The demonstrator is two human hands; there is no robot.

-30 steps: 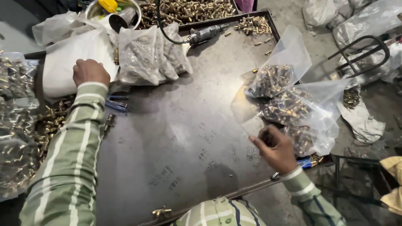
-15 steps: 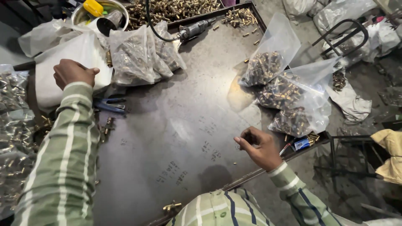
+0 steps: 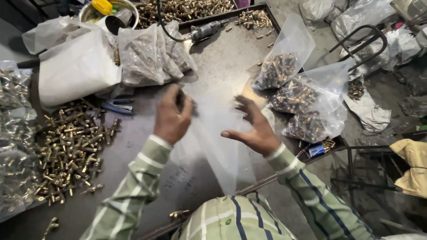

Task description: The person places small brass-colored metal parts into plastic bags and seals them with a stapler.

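While the left hand [image 3: 172,116] pinches the top edge of a thin, clear plastic bag [image 3: 213,142], the right hand [image 3: 251,126] hovers open beside it, fingers spread and holding nothing. The bag hangs limp and glossy over the dull metal table [image 3: 133,146] — its long axis running from the hands down toward the person. Loose brass fittings [image 3: 71,146] lie heaped to the left; filled bags [image 3: 302,102] crowd the right.

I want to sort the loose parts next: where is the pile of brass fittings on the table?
In the head view the pile of brass fittings lies on the table's left side, just left of the left hand and below the white bag.
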